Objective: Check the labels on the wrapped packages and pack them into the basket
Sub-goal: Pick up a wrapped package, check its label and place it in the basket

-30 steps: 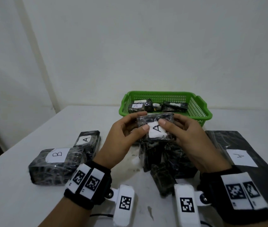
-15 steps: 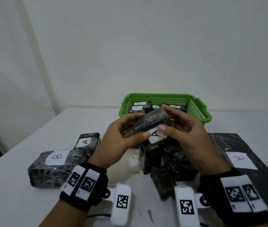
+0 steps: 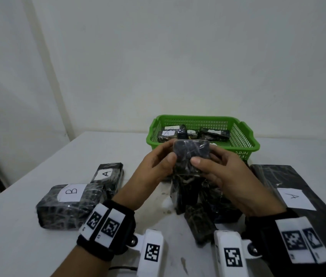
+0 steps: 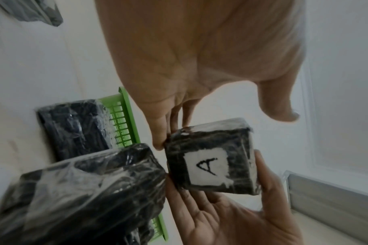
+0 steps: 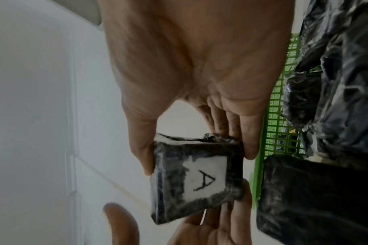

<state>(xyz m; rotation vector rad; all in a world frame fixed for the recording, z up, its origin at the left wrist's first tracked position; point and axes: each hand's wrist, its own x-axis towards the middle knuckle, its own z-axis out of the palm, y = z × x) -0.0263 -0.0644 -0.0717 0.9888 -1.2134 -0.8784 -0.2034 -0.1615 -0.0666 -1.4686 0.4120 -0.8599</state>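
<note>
**Label turned away from the head camera**

Both the left hand (image 3: 156, 166) and right hand (image 3: 224, 172) pinch one small wrapped package (image 3: 191, 154) above the counter (image 3: 18, 252), just before the green basket (image 3: 244, 136). Its "A" label (image 4: 208, 167) shows only in the wrist views.

Soft, even, rather dim indoor light, with no harsh glare and only faint shadows. The head view is sharp at centre, with straight lines bowing at its edges. Both wrist views are smeared by motion blur, grainy and strongly stretched.
</note>
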